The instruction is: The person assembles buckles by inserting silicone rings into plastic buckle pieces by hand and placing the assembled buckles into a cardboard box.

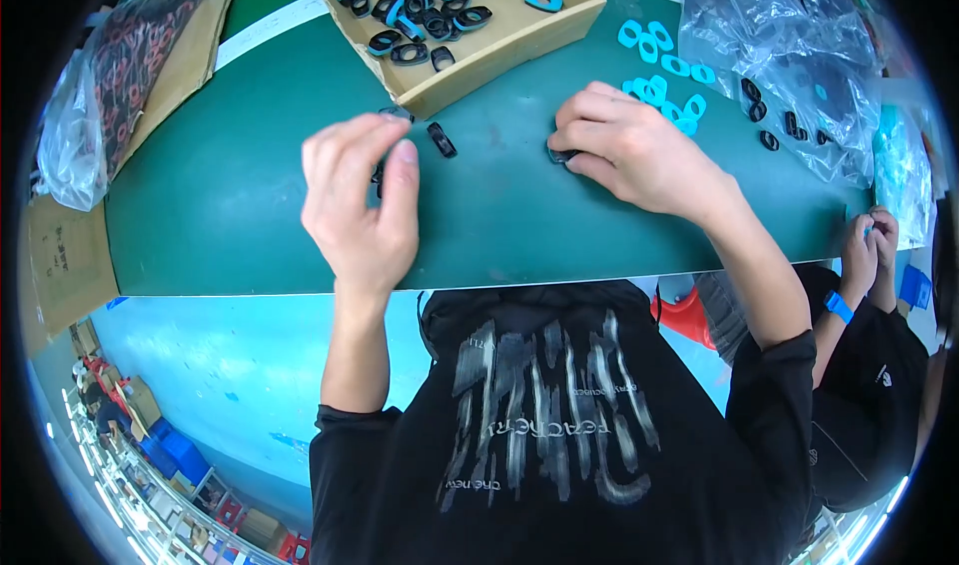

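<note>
My right hand (639, 150) is closed over the table, thumb and fingers pinching a small black oval ring (561, 155) that is mostly hidden by the fingertips. My left hand (355, 205) hovers near the box's front corner, its fingers bent and its thumb apart from them. In the gap between that thumb and the fingers a black piece (378, 173) shows in part. Another black oval ring (441, 139) lies on the green table (479, 225) just right of the left hand. Teal oval rings (654, 90) are scattered beyond my right hand.
An open cardboard box (499, 65) holds many black and teal rings. Clear plastic bags (779, 35) and loose black rings (767, 139) lie at the right. At far left, a bag of red-and-black parts (140, 55) rests on cardboard. A co-worker's hands (871, 235) work at the right edge.
</note>
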Demonstrator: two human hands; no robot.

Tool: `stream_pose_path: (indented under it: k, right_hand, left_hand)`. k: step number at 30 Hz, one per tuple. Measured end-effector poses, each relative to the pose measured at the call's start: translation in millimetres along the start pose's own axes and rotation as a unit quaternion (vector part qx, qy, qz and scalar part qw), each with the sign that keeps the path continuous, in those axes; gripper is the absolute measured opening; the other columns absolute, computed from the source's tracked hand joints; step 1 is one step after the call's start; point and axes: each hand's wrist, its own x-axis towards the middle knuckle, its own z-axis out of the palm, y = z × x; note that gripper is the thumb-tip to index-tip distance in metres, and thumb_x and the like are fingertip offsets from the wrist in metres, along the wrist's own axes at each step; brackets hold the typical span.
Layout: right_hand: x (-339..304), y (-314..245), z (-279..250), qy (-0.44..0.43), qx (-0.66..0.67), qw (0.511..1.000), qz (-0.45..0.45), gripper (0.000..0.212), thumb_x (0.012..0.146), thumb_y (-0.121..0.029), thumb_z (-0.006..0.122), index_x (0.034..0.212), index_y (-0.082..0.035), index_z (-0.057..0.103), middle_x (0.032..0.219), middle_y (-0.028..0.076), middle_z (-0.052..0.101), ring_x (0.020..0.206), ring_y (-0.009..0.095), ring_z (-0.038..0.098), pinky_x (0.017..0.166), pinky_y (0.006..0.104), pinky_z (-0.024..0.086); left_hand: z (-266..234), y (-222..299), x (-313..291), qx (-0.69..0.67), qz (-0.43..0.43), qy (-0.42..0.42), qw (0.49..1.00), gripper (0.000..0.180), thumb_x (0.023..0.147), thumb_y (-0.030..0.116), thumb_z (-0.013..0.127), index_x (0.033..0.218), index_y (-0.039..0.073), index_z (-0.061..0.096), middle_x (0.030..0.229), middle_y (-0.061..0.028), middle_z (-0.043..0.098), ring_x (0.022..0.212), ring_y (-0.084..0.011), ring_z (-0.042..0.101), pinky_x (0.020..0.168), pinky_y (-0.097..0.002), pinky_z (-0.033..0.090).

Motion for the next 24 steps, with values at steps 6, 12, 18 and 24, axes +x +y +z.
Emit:
stream_pose_path:
  k: [6, 12, 18, 24]
  right_hand:
    - [0.1, -5.8, 0.7, 0.007, -0.003, 0.998, 0.062, 0.023, 0.075, -0.006, 0.079, 0.097, -0.003, 0.072, 0.098, 0.008, 0.061, 0.100, 0.028, 0.057, 0.089, 0.0375, 0.048]
    - [1.0, -4.9, -3.3, -0.029, -0.028, 0.995, 0.087, 0.027, 0.076, -0.011, 0.081, 0.101, -0.004, 0.074, 0.099, 0.008, 0.061, 0.102, 0.028, 0.055, 0.090, 0.0389, 0.047]
    - [3.2, 13.0, -10.0, -0.076, 0.072, 0.991, 0.086, 0.025, 0.077, -0.015, 0.081, 0.100, -0.006, 0.075, 0.099, 0.005, 0.061, 0.103, 0.027, 0.054, 0.093, 0.0407, 0.044]
    - [-2.7, -4.1, -10.1, -0.037, -0.042, 0.993, 0.100, 0.029, 0.079, -0.018, 0.081, 0.103, -0.006, 0.074, 0.101, 0.005, 0.061, 0.109, 0.029, 0.053, 0.096, 0.0434, 0.044]
  left_hand:
    - [10.8, 11.0, -13.0, -0.029, -0.012, -0.015, 0.999, 0.017, 0.080, -0.002, 0.074, 0.097, 0.002, 0.072, 0.102, -0.0118, 0.069, 0.097, -0.0295, 0.064, 0.090, -0.0386, 0.050]
    - [15.0, 11.9, -17.9, -0.015, -0.017, -0.006, 1.000, 0.019, 0.080, -0.002, 0.074, 0.098, 0.002, 0.073, 0.102, -0.0114, 0.069, 0.097, -0.0298, 0.063, 0.089, -0.0391, 0.050]
    - [13.2, 22.7, -22.7, -0.036, -0.020, -0.017, 0.999, 0.018, 0.079, -0.003, 0.074, 0.097, 0.002, 0.072, 0.101, -0.0114, 0.069, 0.096, -0.0303, 0.062, 0.087, -0.0396, 0.050]
    - [46.2, 50.9, -19.5, -0.082, 0.026, -0.159, 0.984, 0.038, 0.078, 0.001, 0.075, 0.115, -0.001, 0.068, 0.111, -0.0145, 0.061, 0.100, -0.0336, 0.057, 0.087, -0.0416, 0.049]
